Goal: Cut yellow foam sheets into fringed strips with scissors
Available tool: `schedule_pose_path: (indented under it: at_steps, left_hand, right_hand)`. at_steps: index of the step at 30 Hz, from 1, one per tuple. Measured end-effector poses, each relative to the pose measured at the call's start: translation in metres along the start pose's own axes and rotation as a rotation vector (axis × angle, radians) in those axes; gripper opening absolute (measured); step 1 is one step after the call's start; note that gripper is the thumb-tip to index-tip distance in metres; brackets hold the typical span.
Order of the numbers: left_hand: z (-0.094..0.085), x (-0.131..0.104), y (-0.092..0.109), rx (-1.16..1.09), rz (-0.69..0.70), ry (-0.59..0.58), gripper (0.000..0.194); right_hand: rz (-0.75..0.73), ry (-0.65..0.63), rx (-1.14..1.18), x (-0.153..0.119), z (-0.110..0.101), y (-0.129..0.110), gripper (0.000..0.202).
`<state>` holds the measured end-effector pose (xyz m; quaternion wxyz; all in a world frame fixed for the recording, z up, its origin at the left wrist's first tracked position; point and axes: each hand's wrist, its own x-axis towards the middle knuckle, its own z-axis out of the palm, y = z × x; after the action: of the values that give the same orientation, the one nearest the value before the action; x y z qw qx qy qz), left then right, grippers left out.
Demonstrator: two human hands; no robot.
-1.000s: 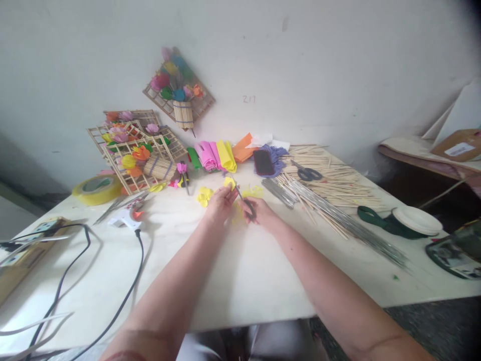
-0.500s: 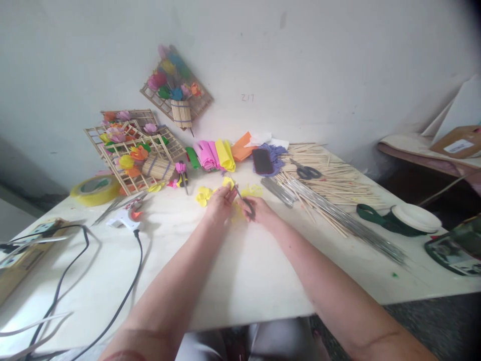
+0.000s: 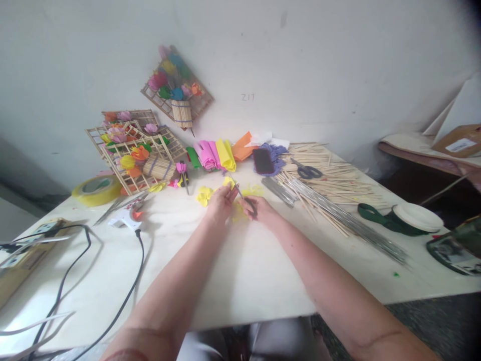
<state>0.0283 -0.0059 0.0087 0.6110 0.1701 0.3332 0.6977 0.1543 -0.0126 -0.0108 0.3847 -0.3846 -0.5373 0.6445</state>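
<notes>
Near the middle of the table, my left hand (image 3: 221,199) is closed on a piece of yellow crepe paper (image 3: 229,182), which sticks up past the fingertips. My right hand (image 3: 259,208) grips a pair of scissors (image 3: 251,204) by dark handles. The blades point up and left, alongside the left fingers and the paper. Cut yellow petals (image 3: 204,195) lie just left of my left hand. Thin yellow scraps (image 3: 252,190) are scattered behind and under my hands. Exactly where the blades meet the paper is too small to make out.
Crepe paper rolls (image 3: 226,155), a phone (image 3: 263,161) and wooden sticks (image 3: 334,175) lie at the back, with spare scissors (image 3: 308,171). Metal wires (image 3: 345,225) lie right. Flower frames (image 3: 128,155), tape (image 3: 95,190), a corded glue gun (image 3: 128,218) and a power strip (image 3: 33,250) are left.
The view has shifted very slightly. Both hands stay in nearly the same place, still holding the yellow paper and the scissors.
</notes>
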Motion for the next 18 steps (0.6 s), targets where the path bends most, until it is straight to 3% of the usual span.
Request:
schedule_pose_path:
  at_steps: [18]
  left_hand:
    - [-0.001,0.0027,-0.0004,0.01,0.008,0.003,0.003]
  right_hand:
    - [-0.008,-0.019,0.05,-0.0062,0.0005,-0.0071,0.023]
